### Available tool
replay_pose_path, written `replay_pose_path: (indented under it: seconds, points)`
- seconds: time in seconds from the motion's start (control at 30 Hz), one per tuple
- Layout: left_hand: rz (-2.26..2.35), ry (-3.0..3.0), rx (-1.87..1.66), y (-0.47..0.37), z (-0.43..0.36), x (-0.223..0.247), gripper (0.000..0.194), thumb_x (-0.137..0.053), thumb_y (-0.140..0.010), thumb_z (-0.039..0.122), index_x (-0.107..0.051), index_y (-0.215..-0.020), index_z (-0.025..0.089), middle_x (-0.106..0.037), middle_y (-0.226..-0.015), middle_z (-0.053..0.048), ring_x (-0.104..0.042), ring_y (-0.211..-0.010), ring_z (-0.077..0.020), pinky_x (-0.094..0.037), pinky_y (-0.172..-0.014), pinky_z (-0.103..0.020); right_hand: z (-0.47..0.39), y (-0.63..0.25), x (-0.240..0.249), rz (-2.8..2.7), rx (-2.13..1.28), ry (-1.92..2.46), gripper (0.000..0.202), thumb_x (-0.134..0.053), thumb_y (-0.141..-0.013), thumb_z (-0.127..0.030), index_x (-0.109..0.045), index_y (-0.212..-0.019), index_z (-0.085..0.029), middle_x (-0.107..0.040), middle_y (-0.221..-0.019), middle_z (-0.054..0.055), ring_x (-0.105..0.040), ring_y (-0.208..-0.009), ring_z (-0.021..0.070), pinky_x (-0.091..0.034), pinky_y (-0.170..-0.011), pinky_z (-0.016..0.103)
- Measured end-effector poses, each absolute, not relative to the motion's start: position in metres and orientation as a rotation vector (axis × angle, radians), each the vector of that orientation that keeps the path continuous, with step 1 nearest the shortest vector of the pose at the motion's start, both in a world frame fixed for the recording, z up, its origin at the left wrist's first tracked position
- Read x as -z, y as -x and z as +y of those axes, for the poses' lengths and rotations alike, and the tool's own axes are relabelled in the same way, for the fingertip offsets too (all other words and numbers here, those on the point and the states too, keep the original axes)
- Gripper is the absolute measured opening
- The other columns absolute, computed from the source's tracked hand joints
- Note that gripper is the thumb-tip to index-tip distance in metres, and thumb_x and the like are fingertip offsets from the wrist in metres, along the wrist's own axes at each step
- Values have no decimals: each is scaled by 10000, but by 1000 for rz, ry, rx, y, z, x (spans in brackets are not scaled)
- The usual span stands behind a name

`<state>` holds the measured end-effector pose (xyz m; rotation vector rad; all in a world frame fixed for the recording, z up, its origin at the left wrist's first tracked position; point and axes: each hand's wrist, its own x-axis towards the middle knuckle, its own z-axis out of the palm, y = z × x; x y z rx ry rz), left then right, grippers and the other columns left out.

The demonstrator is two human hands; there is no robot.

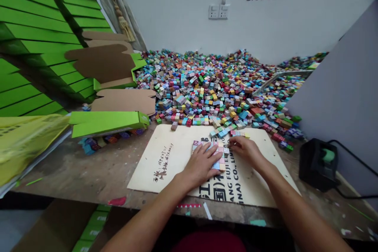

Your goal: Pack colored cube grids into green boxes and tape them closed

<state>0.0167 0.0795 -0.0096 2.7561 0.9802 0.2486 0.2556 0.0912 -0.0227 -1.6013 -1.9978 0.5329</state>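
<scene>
My left hand (202, 164) lies with fingers spread over a flat grid of small pastel cubes (220, 165), pink, white and blue, and covers much of it. The grid rests on a cream cardboard sheet (174, 138) with black print and handwriting. Just right of the grid, my right hand (246, 150) has thumb and fingers pinched together. Whatever lies between those fingertips is too small to make out. Behind the hands, a short row of pink and yellow cubes (238, 134) and some light blue cubes (224, 131) sit at the sheet's far edge.
A large heap of colourful small cubes (203, 82) spreads to the wall. At left are an opened green box (106, 124), stacked green boxes (26, 27) and a yellow bag (29, 141). A black tape dispenser (317, 165) with a cable stands right, beside a grey panel (336, 86).
</scene>
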Motion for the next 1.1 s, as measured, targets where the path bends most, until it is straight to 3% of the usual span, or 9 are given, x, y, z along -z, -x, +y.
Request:
replay_pose_path:
  seconds: [0.2, 0.47, 0.57, 0.73, 1.1]
  points:
    - [986, -2757, -269, -16, 79, 12, 578, -504, -849, 548, -370, -1354, 300, -350, -1454, -21, -234, -1356, -271, -204, -1097, -485, 96, -248, 13, -2077, -642, 1470, 334, -413, -829, -161, -650, -1058, -219, -690, -1062, 45, -636, -964, 195, -488, -855, 345]
    - [980, -2758, -262, -16, 81, 13, 571, -502, -855, 537, -365, -1360, 309, -345, -1455, -36, -254, -1345, -278, -234, -1074, -480, 105, -303, 18, -2028, -84, 1755, 386, -536, -783, -184, -607, -1159, -239, -635, -1151, 79, -582, -1013, 255, -455, -845, 396]
    - [978, -2765, -276, -16, 81, 13, 587, -514, -849, 535, -357, -1365, 305, -357, -1448, -37, -251, -1344, -282, -229, -1075, -481, 109, -303, 25, -2117, -121, 1748, 390, -537, -788, -186, -586, -1172, -238, -647, -1125, 67, -565, -1019, 243, -439, -849, 376]
    - [985, -2757, -282, -16, 80, 13, 568, -498, -855, 541, -368, -1359, 314, -346, -1455, -35, -256, -1343, -277, -222, -1079, -477, 99, -299, 28, -2086, -84, 1835, 239, -493, -823, -227, -614, -1025, -181, -640, -1002, 100, -565, -923, 244, -434, -781, 363]
    - [980, -2762, -260, -17, 80, 12, 578, -517, -857, 513, -347, -1369, 303, -327, -1465, -31, -227, -1352, -288, -203, -1089, -485, 6, -299, 27, -2058, -446, 1764, 247, -475, -862, -324, -593, -1072, -269, -606, -999, 62, -551, -923, 234, -448, -782, 374]
